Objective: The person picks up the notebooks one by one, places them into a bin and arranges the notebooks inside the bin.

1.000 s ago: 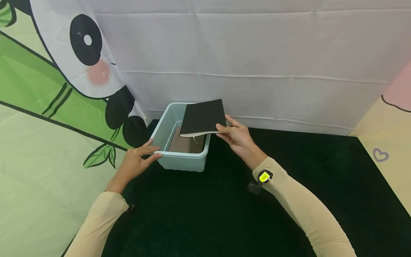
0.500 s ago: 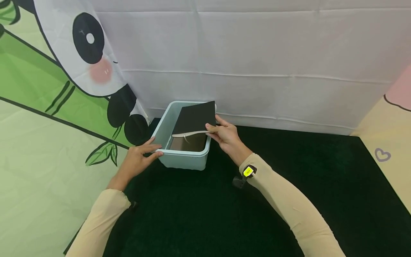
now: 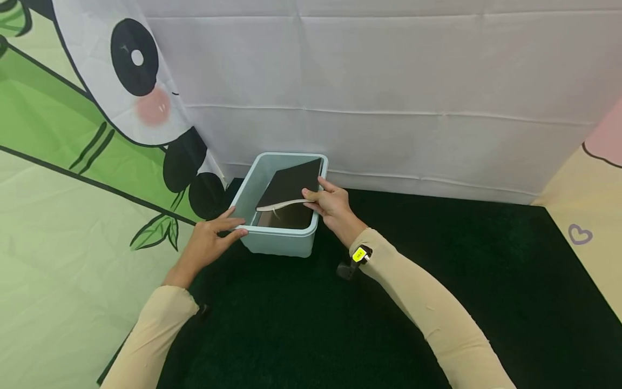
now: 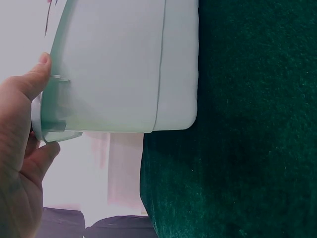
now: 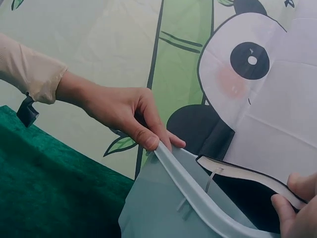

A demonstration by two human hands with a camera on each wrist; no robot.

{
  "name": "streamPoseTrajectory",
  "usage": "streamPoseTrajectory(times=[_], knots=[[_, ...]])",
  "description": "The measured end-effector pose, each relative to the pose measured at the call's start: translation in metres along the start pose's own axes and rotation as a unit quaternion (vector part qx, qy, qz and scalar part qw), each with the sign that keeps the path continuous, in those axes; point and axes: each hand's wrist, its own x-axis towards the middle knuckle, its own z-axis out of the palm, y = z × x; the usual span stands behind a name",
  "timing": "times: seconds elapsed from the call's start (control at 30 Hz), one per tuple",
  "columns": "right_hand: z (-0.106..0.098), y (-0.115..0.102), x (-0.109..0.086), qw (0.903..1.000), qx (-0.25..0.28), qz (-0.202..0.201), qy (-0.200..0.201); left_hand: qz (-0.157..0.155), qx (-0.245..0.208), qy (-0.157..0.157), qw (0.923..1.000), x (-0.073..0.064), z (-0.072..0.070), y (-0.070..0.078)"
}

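A black-covered notebook (image 3: 291,181) with pale page edges and a ribbon marker tilts inside the mouth of a light blue plastic bin (image 3: 277,244). My right hand (image 3: 335,209) pinches its right edge, thumb on the cover. Below the notebook, a flat brownish surface (image 3: 284,218) lies in the bin; what it is, I cannot tell. At the bin's near left corner my left hand (image 3: 209,243) grips the rim. The left wrist view has the thumb and fingers of the left hand (image 4: 22,144) on either side of that rim.
The bin stands on a dark green cloth-covered table (image 3: 301,319). Behind it hangs a white cloth backdrop (image 3: 379,86), with a printed panda (image 3: 131,70) at left. A watch-like device (image 3: 360,254) sits on the right wrist.
My right hand has moved left and slightly down, carrying the notebook from above the bin's right side into its opening. The left hand keeps its hold on the rim.
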Motion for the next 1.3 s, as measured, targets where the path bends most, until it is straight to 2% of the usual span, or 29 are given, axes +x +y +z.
streamPoseTrajectory(times=[0.33,0.5,0.73,0.87,0.97,1.13,1.3], knots=[[0.005,0.003,0.004,0.9996,-0.01,0.024,0.007,-0.001,0.002,-0.002,1.0,-0.001,0.001,-0.001],[0.007,0.002,0.005,0.9995,-0.019,0.024,0.011,0.0,-0.004,0.0,1.0,-0.001,0.001,-0.001],[0.007,0.002,0.004,0.9987,-0.048,0.019,-0.001,0.001,-0.007,0.0,1.0,0.0,0.001,-0.002],[0.008,0.001,0.002,0.9971,-0.068,0.022,-0.025,-0.001,-0.007,0.001,1.0,0.0,0.001,-0.001],[0.01,0.0,0.0,0.9928,-0.102,0.031,-0.055,-0.003,-0.006,0.001,1.0,0.0,0.001,-0.001],[0.013,-0.004,-0.005,0.9795,-0.171,0.034,-0.101,-0.006,-0.005,-0.003,1.0,0.0,0.001,0.0],[0.01,-0.009,-0.011,0.9673,-0.231,0.009,-0.104,-0.009,-0.006,-0.004,0.9999,-0.001,0.0,0.0]])
